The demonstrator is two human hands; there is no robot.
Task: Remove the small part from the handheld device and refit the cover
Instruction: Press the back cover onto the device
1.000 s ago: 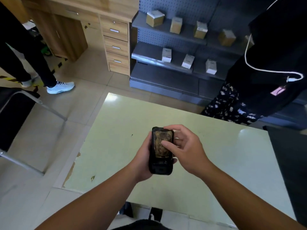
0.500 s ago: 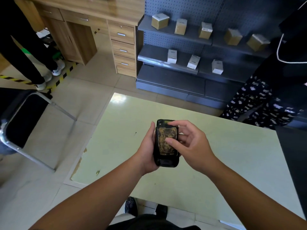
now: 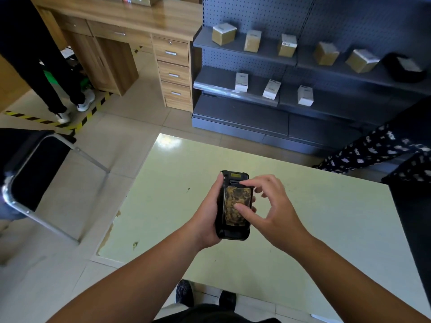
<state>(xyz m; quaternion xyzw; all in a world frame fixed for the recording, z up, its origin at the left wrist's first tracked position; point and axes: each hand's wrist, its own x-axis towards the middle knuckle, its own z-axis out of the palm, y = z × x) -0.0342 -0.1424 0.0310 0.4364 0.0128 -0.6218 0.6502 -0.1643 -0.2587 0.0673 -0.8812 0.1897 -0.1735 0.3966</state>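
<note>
The left hand (image 3: 207, 213) wraps the black, rubber-edged handheld device (image 3: 233, 205) from its left side, thumb along the near edge and fingertips curling round the far edge, holding it back-up above the pale green table (image 3: 326, 229). The right hand (image 3: 272, 208) grips nothing: its thumb presses on the worn, mottled yellow-brown panel (image 3: 236, 203) set in the device's back, while its index finger reaches to the slot just above that panel, the other fingers spread loose. By my reading this is the opening step, working the panel free. Next it likely needs a press at the latch and a slide or lift with the thumb. Both forearms reach forward, wrists bent inward over the device.
</note>
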